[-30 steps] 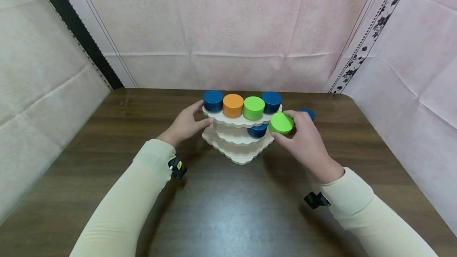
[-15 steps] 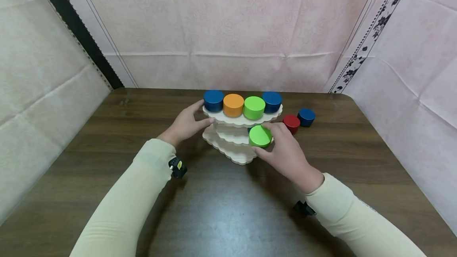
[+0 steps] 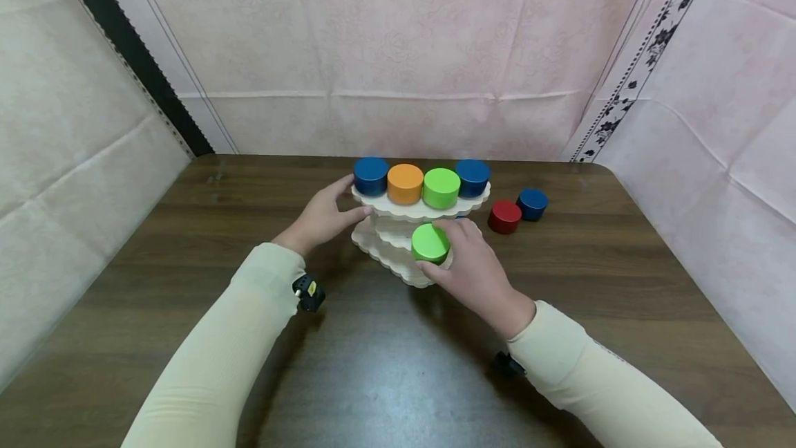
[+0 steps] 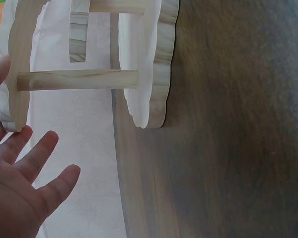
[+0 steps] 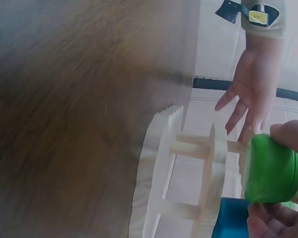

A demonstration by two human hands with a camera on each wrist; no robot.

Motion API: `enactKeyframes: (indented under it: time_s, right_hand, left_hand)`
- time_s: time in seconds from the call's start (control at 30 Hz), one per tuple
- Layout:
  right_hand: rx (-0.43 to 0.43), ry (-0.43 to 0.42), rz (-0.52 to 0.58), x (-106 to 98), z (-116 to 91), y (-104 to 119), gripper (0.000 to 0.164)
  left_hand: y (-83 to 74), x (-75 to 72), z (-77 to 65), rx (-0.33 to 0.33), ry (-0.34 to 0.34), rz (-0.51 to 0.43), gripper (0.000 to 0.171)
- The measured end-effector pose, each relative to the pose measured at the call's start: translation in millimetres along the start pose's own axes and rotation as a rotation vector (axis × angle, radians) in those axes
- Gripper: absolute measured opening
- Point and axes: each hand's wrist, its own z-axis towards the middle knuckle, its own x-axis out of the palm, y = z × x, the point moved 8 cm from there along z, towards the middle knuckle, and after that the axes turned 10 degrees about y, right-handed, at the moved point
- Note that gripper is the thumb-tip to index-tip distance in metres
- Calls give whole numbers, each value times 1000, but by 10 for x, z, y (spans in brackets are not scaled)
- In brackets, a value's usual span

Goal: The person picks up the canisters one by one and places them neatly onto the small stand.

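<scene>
A white wooden stand (image 3: 407,272) with three scalloped tiers stands towards the back of the table. My left hand (image 3: 318,220) holds the left corner of its top tier (image 3: 398,211) between thumb and fingers; in the left wrist view the outer fingers (image 4: 59,188) spread free of it. My right hand (image 3: 475,272) pinches a short green cylinder (image 3: 429,242) in front of the lower tiers. A seam shows near one end of this green cylinder (image 5: 270,168) in the right wrist view. Behind it, a blue cylinder (image 5: 231,218) on the middle tier is mostly hidden.
Along the top tier sit a blue cylinder (image 3: 370,177), an orange one (image 3: 405,184), a second green one (image 3: 441,189) and another blue one (image 3: 472,178). A red cylinder (image 3: 504,218) and a blue cylinder (image 3: 533,204) stand on the table (image 3: 398,365) right of the stand.
My right hand has carried the green cylinder left and down from the stand's right side to its front, uncovering the red and blue cylinders on the table. My left hand stays put.
</scene>
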Motion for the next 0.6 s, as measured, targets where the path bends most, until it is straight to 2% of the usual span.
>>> enactKeyframes:
  time_s: [0.27,0.6]
  right_hand:
    - [31,12,-60,125,81,48,61]
    - [31,-2,-87,177,148,72,64]
  left_hand:
    - [-12,-1,-16,4,0,-4,78]
    - [-11,0,-21,6,-3,4,77]
